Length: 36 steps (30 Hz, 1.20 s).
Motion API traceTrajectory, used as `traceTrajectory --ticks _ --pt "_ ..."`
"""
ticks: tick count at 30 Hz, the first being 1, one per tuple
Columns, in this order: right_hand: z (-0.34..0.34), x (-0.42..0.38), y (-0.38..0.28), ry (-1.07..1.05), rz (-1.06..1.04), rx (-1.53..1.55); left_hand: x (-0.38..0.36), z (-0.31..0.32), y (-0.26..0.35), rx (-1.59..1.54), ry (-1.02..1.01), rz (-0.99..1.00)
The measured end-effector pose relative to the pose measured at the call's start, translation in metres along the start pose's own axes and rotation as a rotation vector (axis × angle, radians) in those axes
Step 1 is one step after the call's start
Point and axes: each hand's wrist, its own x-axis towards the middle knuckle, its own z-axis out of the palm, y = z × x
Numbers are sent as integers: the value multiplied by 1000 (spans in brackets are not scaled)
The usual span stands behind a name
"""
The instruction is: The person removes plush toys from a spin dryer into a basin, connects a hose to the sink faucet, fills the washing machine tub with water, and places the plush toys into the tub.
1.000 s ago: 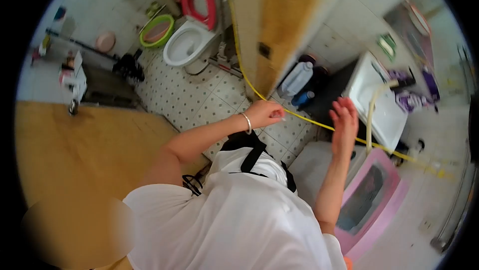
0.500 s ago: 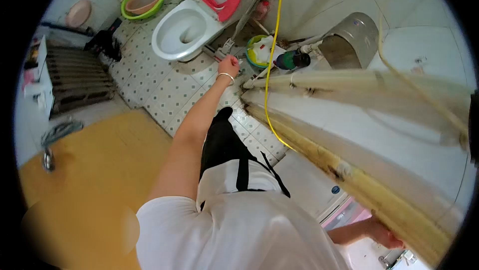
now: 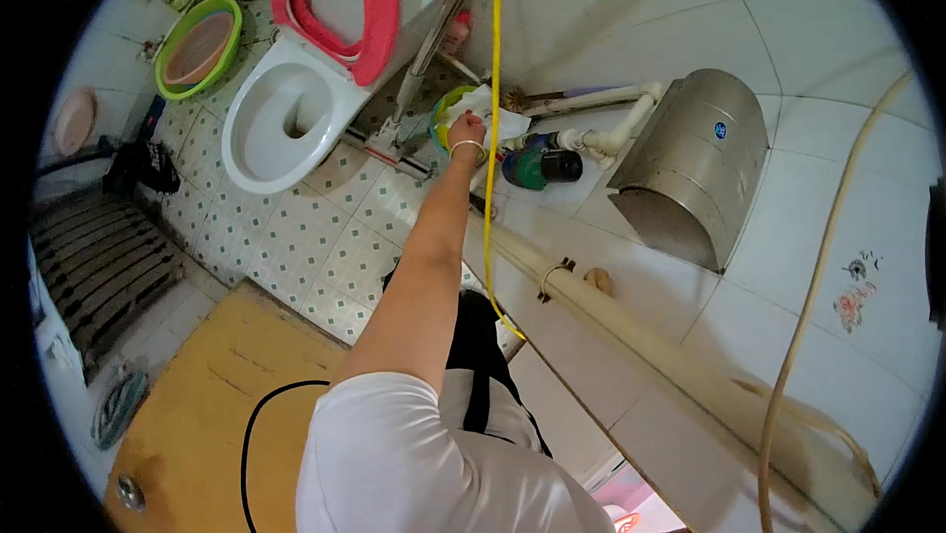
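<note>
My left hand (image 3: 467,131), with a bracelet at the wrist, reaches forward at the end of my stretched arm. Its fingers are curled closed; whatever they may hold is hidden. In the view, it overlaps the edge of a small yellow-green bin (image 3: 442,120) containing white, paper-like material (image 3: 480,99). Touch between hand and bin cannot be made out. Just right of the hand runs a yellow hose or cable (image 3: 495,60). A dark green bottle-like object with a black end (image 3: 532,168) lies beside the white pipes (image 3: 616,134). My right hand is out of view.
Left of my hand stands a toilet (image 3: 261,159) with a red seat cover (image 3: 379,26). A flat-headed mop (image 3: 399,146) leans nearby. Green and pink basins (image 3: 200,45) sit farther left. A metal cover (image 3: 705,154), long pipe (image 3: 641,336) and yellow door (image 3: 227,375) surround me.
My left hand, still closed, has moved from beside the mop head to the bin. The view has shifted right, and my right hand has left the picture. A black cord now shows.
</note>
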Motion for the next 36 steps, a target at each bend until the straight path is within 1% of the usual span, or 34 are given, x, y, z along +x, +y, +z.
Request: traceTrajectory --ticks 2,3,4,6,7,8,10,12,14,15,16,17,19,20,21,22,24,25,26,27,30,31,32,33,34,36 --pt "1 -3 4 5 5 -27 19 25 -6 -15 -48 112" --pt "0 -3 4 5 5 -38 19 32 -9 -74 -93 84" --pt "1 -3 5 3 8 -45 22 35 -12 -70 -100 83" --pt "0 -1 6 3 14 -58 35 36 -29 151 -241 142" --pt "-2 0 6 2 19 -66 49 46 -50 150 -243 132" --pt "-4 0 5 3 22 -74 42 37 -51 154 -249 132" --pt "-8 3 3 2 27 -74 10 11 -50 208 -265 -49" --pt "-13 4 3 3 37 -61 -17 -3 -74 210 -156 -67" --pt "-21 9 2 16 52 -36 -45 -26 -91 393 -281 -82" --pt "-26 10 0 23 60 -20 -9 11 -171 625 -222 166" --pt "-33 13 2 31 64 0 17 36 -240 866 -396 242" --pt "-39 15 3 59 58 12 -34 11 -215 809 -331 141" --pt "-52 19 7 53 75 81 -62 14 -254 1094 -468 343" --pt "-57 20 7 55 81 114 -92 -3 -232 1437 -702 466" --pt "-63 21 8 56 83 153 -124 -21 -207 1703 -940 667" --pt "-67 21 9 50 88 193 -149 -23 -204 2055 -1015 1039" --pt "-71 19 11 28 117 306 -139 8 -261 1854 -997 948" --pt "-60 14 2 57 203 425 -143 28 -276 1766 -940 923" --pt "-51 11 -6 88 288 544 -152 33 -282 1681 -890 899" --pt "-64 18 8 -129 201 557 -166 31 -280 1724 -876 935" --pt "-83 16 20 -424 51 511 -236 35 -255 1180 -1165 855" --pt "-96 19 22 -519 -14 454 -275 29 -231 1187 -1258 800" --pt "-116 26 18 -715 -144 342 -321 24 -202 1200 -1355 734" --pt "-133 35 21 -790 -191 278 -351 34 -188 1382 -1434 687" --pt "-152 44 27 -868 -230 217 -361 49 -200 1458 -1465 706" --pt "-197 44 49 -916 -231 108 -353 76 -252 1273 -1409 408"
